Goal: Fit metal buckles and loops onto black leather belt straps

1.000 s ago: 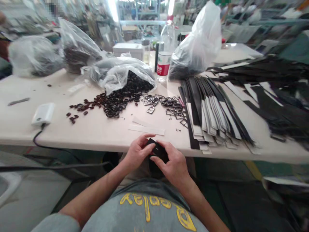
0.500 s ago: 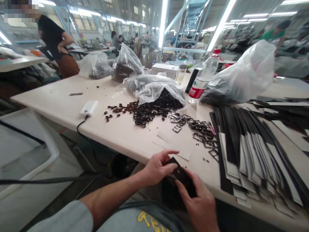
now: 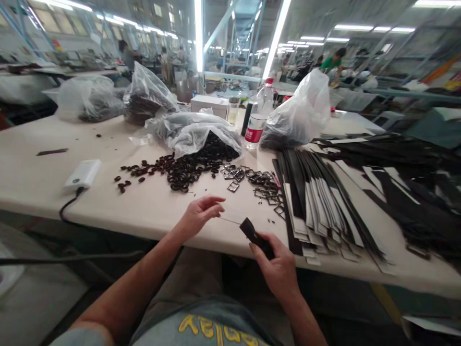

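Note:
My left hand (image 3: 201,214) is over the table's front edge, thumb and fingers drawn together. A thin pale line, seemingly a thread (image 3: 230,221), runs from its fingertips to the end of a black strap (image 3: 256,236). That strap is folded over, with a small light spot on its face. My right hand (image 3: 275,264) grips it between thumb and fingers. Beyond the hands lie a pile of metal buckles (image 3: 264,181) and a heap of small dark brown rings (image 3: 183,173). A stack of black-and-white strips (image 3: 320,202) lies right of my right hand.
Clear plastic bags (image 3: 201,127) of dark parts stand along the back, beside a red-capped bottle (image 3: 256,115), a jar (image 3: 233,111) and a white box (image 3: 209,104). A corded white device (image 3: 83,174) is at left. More black strips (image 3: 406,202) cover the right side.
My left hand has come off the black strap and moved left, a thin line now stretching between them. My right hand still holds the strap. The view has turned right.

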`<state>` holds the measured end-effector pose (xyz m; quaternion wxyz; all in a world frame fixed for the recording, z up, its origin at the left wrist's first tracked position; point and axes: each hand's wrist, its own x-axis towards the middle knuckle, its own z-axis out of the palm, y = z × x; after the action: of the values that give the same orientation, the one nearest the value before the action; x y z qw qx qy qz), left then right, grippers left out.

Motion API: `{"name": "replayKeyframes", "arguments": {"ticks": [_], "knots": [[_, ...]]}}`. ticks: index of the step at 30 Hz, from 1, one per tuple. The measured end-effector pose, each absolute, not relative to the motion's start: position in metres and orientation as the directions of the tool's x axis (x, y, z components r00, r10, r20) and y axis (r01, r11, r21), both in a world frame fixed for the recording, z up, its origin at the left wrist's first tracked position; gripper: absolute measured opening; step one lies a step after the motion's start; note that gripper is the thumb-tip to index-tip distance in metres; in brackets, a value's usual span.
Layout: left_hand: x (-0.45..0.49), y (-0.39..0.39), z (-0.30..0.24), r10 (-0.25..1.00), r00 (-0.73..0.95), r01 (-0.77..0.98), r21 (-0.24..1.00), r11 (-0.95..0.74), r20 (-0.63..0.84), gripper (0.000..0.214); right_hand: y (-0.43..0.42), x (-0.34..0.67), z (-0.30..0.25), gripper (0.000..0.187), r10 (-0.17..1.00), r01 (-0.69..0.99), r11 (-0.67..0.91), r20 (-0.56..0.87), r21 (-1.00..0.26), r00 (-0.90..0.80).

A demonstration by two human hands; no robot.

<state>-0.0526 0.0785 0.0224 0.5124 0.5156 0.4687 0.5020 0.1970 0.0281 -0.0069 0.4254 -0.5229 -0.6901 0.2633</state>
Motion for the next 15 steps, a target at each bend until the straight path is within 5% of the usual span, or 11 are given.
{"name": "replayKeyframes", "arguments": {"ticks": [5, 9, 11, 15], "knots": [[-0.064, 0.136, 0.025, 0.982, 0.04, 0.276, 0.943, -0.187, 0.183, 0.037, 0.045, 0.213, -0.017, 0.031, 0.977, 0.447, 0.176, 0.212, -0.877, 0.03], [-0.049, 0.175, 0.022, 0.952, 0.199, 0.789, 0.539, -0.295, 0.23, 0.023, 0.051, 0.217, -0.022, 0.033, 0.989, 0.381, 0.124, 0.145, -0.916, 0.025], [-0.038, 0.189, 0.021, 0.944, 0.261, 0.869, 0.378, -0.32, 0.201, 0.021, 0.051, 0.218, -0.022, 0.033, 0.992, 0.355, 0.116, 0.127, -0.928, 0.006], [-0.018, 0.21, 0.018, 0.94, 0.313, 0.903, 0.263, -0.338, 0.133, 0.019, 0.05, 0.221, -0.021, 0.033, 0.995, 0.289, 0.103, 0.099, -0.952, -0.031]]}}
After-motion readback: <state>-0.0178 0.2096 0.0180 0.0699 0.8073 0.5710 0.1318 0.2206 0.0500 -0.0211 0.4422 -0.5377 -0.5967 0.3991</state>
